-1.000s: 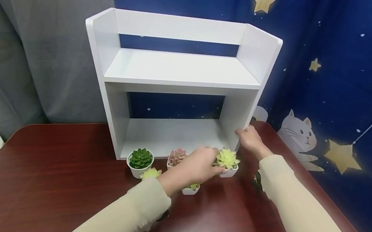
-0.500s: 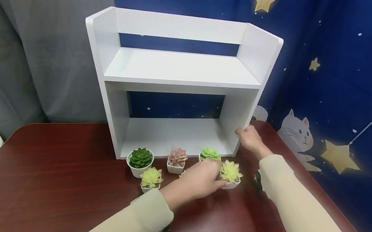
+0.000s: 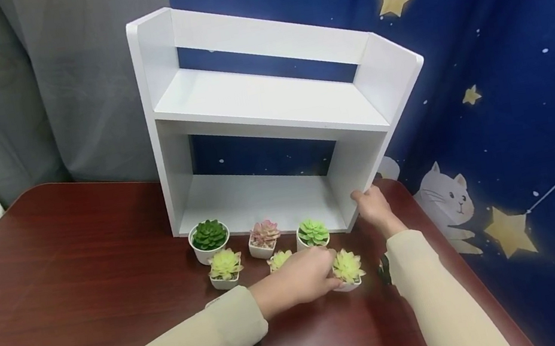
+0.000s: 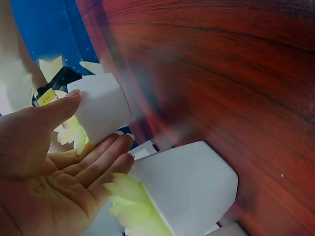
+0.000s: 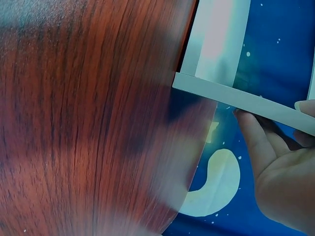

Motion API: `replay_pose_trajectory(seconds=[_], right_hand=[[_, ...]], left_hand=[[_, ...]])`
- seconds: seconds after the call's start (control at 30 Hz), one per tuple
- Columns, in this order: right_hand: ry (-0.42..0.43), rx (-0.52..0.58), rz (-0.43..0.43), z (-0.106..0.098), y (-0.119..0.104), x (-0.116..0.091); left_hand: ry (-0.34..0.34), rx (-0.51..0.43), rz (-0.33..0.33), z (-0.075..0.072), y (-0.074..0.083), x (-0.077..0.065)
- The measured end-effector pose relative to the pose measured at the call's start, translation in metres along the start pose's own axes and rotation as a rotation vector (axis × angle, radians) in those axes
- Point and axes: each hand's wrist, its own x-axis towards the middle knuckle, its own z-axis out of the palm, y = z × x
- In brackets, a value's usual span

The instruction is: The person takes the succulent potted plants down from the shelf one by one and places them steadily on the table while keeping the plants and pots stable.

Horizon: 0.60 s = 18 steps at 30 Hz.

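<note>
My left hand (image 3: 302, 278) pinches the small white pot (image 4: 101, 108) of a yellow succulent (image 3: 347, 266), thumb on one side and fingers on the other. This pot is at the right end of a group of potted succulents in front of a white two-tier shelf (image 3: 268, 117). My right hand (image 3: 374, 209) grips the lower front edge of the shelf's right side panel (image 5: 236, 98), thumb and fingers on opposite faces. Nearest the left hand are a light green succulent (image 3: 313, 232) and a yellow-green one (image 3: 279, 259), the latter partly hidden behind it.
A dark green succulent (image 3: 209, 236), a pink one (image 3: 264, 234) and another yellow one (image 3: 225, 264) stand along the shelf's front left. The reddish-brown table (image 3: 83, 288) ends at the right near a blue starry curtain (image 3: 528, 67). A grey curtain (image 3: 95, 87) hangs behind at left.
My left hand has drawn the yellow succulent back from the shelf, toward me. The light green succulent and the front ones have come into view. My right hand has stayed on the shelf.
</note>
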Motion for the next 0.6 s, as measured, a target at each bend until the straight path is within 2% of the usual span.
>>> replay_pose_trajectory(seconds=[0.37, 0.6], right_hand=[[-0.017, 0.005, 0.004, -0.0007, -0.0006, -0.0007], [-0.011, -0.004, 0.007, -0.0009, -0.0004, -0.0008]], left_hand=[[-0.001, 0.145, -0.008, 0.0072, 0.0035, 0.0001], [-0.025, 0.153, -0.028, 0.0073, 0.0063, -0.0003]])
